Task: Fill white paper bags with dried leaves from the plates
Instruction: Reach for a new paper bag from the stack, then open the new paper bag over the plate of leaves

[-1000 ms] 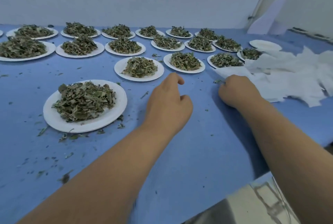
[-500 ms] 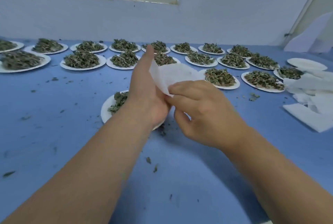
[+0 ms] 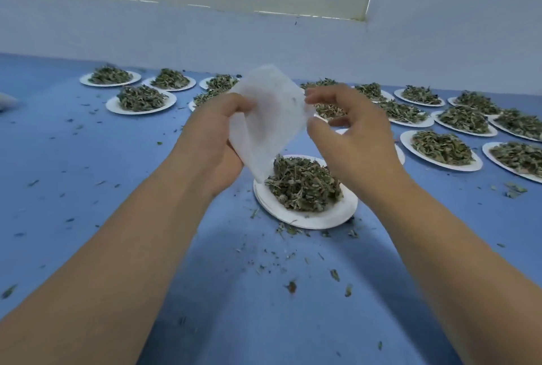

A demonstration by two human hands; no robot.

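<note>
**White paper bag held up over the nearest plate of leaves**

Compared with half a second ago, the white paper bag (image 3: 269, 118) is higher and turned flatter to the camera. The nearest plate (image 3: 308, 219) now shows almost whole, at 6 o'clock from the bag. The left hand (image 3: 217, 141) grips the bag's left edge, thumb in front, fingers hidden behind the paper. The right hand (image 3: 352, 141) curls its fingers at the bag's 3 o'clock edge, but blur hides whether they pinch it. The nearest plate carries a heap of dried leaves (image 3: 302, 185). More filled plates (image 3: 440, 150) stand on the blue bench (image 3: 117, 188) from 10 to 3 o'clock, some hidden behind the hands.
</note>
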